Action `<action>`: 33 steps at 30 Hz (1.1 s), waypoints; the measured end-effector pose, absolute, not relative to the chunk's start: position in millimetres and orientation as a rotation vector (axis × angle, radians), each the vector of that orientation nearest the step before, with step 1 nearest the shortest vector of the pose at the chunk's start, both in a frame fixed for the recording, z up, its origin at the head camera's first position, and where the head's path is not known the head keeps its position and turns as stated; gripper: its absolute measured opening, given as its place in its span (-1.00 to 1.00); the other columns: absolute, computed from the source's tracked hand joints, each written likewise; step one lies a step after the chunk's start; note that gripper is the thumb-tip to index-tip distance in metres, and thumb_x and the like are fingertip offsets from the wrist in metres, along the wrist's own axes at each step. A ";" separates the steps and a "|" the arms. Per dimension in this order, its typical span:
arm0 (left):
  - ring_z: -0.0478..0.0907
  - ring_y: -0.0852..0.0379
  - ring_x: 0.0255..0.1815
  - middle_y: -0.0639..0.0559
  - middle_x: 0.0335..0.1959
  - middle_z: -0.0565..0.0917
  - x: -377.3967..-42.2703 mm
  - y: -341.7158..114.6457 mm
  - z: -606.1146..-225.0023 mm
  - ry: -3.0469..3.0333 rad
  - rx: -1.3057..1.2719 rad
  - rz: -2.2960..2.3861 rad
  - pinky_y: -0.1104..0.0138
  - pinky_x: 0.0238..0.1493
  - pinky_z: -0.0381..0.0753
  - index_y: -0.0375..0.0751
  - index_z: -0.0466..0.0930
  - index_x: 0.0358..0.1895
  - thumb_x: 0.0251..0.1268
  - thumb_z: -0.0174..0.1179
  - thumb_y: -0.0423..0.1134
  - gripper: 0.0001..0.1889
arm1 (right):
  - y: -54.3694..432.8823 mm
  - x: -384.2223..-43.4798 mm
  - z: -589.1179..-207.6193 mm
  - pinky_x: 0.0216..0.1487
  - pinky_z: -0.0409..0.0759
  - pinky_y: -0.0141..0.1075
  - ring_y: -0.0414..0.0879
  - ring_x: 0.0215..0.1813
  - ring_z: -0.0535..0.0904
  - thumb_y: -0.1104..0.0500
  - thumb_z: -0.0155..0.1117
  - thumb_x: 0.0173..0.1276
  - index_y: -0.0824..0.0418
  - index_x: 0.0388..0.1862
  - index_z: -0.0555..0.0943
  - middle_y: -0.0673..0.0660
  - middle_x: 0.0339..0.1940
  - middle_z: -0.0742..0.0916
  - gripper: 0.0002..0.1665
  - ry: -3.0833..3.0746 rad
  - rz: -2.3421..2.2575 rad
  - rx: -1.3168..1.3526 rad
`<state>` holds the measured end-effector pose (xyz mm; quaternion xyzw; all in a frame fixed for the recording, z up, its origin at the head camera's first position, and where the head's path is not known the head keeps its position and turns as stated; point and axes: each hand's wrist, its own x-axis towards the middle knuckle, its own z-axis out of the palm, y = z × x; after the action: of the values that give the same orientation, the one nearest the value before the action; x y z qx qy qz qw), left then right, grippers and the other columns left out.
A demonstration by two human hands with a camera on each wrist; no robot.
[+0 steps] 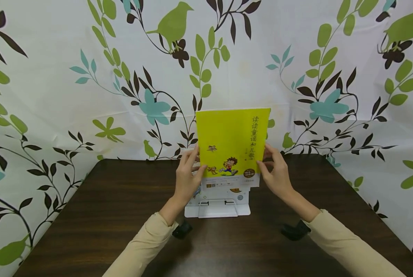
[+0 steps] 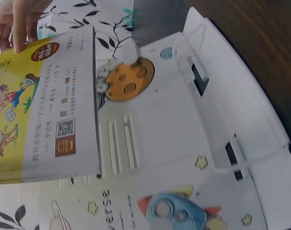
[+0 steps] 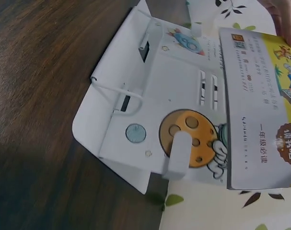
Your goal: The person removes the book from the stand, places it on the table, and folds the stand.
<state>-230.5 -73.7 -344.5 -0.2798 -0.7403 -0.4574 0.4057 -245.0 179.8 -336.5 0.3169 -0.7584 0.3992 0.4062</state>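
Note:
A yellow book (image 1: 230, 134) with a white lower band and a cartoon child on its cover is held upright by both hands. My left hand (image 1: 188, 179) pinches its left edge, thumb on the front cover. At the opposite edge, my right hand (image 1: 277, 173) grips it the same way. Behind and below the book stands a white book stand (image 1: 223, 209), printed with a rocket (image 2: 176, 211) and an orange planet (image 3: 187, 136). The book's lower edge is above the stand's ledge, apart from it. Most of the stand's back plate is hidden by the book.
The stand rests on a dark brown wooden table (image 1: 123, 219). White wire page holders (image 2: 222, 163) rise at the stand's ledge. A white cloth (image 1: 241, 77) with leaves and birds hangs behind the table's far edge. Dark objects (image 1: 295, 231) show beneath the wrists.

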 end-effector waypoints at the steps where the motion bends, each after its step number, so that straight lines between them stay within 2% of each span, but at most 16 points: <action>1: 0.49 -0.03 -0.21 -0.26 -0.11 0.41 -229.0 -71.5 -344.2 -1.877 -0.715 -1.157 0.39 -0.36 0.61 -0.44 0.26 0.25 -0.06 0.26 -0.60 -0.31 | 182.6 -244.9 -336.2 -0.30 0.45 -0.64 0.03 -0.27 0.47 0.66 0.27 -0.11 0.54 0.15 0.31 0.35 -0.24 0.54 -0.26 -1.920 1.007 0.793; 5: 0.49 0.00 -0.20 -0.23 -0.09 0.42 -224.2 -60.4 -343.6 -1.933 -0.732 -1.154 0.44 -0.35 0.60 -0.44 0.24 0.26 -0.04 0.24 -0.61 -0.32 | 195.4 -242.7 -335.7 -0.33 0.44 -0.65 0.00 -0.29 0.46 0.67 0.27 -0.12 0.57 0.14 0.32 0.37 -0.26 0.54 -0.26 -1.958 0.996 0.766; 12: 0.50 0.02 -0.15 -0.21 -0.03 0.39 -220.5 -39.2 -349.8 -2.035 -0.766 -1.186 0.50 -0.31 0.58 -0.43 0.19 0.29 -0.02 0.22 -0.62 -0.30 | 218.3 -236.6 -337.9 -0.33 0.41 -0.70 -0.30 -0.24 0.40 0.60 0.24 0.00 0.46 0.20 0.31 0.30 -0.22 0.54 -0.29 -2.094 1.036 0.660; 17: 0.48 0.04 -0.16 -0.20 -0.02 0.38 -218.6 -27.9 -357.4 -2.057 -0.777 -1.271 0.52 -0.31 0.56 -0.42 0.16 0.30 -0.01 0.20 -0.62 -0.29 | 230.7 -232.6 -338.4 -0.35 0.43 -0.69 -0.33 -0.25 0.40 0.58 0.24 0.03 0.43 0.22 0.30 0.27 -0.23 0.53 -0.29 -2.193 1.058 0.633; 27: 0.45 0.07 -0.32 -0.18 -0.06 0.34 -207.8 -3.1 -378.1 -2.148 -0.796 -1.362 0.59 -0.41 0.52 -0.40 0.07 0.34 -0.03 0.23 -0.60 -0.21 | 259.4 -218.4 -342.2 -0.46 0.45 -0.57 -0.36 -0.33 0.39 0.48 0.30 0.05 0.45 0.16 0.32 0.22 -0.29 0.52 -0.35 -2.400 0.981 0.558; 33: 0.46 0.08 -0.25 -0.17 0.00 0.32 -202.0 13.0 -387.2 -2.195 -0.829 -1.465 0.62 -0.37 0.52 -0.41 0.04 0.35 -0.05 0.23 -0.63 -0.18 | 276.8 -209.0 -349.7 -0.46 0.45 -0.51 -0.38 -0.35 0.38 0.46 0.30 0.05 0.44 0.12 0.35 0.19 -0.31 0.52 -0.39 -2.477 0.928 0.476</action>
<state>-202.0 13.0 -387.2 -0.2945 -0.7795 -0.5203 0.1867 -209.0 276.8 -349.7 0.1726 -0.8979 0.3366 0.2252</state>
